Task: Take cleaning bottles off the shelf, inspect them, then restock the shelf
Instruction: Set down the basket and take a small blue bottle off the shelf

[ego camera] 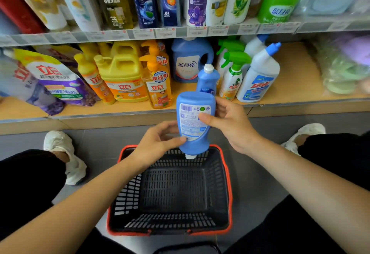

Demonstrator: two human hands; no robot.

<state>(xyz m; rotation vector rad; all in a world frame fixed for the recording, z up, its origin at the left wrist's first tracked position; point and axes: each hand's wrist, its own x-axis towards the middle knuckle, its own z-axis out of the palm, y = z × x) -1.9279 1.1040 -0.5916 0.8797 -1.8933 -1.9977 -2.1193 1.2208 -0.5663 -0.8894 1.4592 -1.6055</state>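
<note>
We hold the blue bottle point(195, 121) upside down between our 2 hands. Its cap points at the basket point(230, 193) below them and its back label faces us. We judge this is for reading, so it is the inspection step. Our right hand point(230, 123) grips the bottle's body, thumb across the label and fingers behind. Our left hand point(158, 143) pinches the narrow end near the cap and steadies it. Just beyond the right hand's fingertips, a 2nd bottle point(207, 79) of the same kind stands upright on the shelf point(296, 77). Ours likely returns there.
</note>
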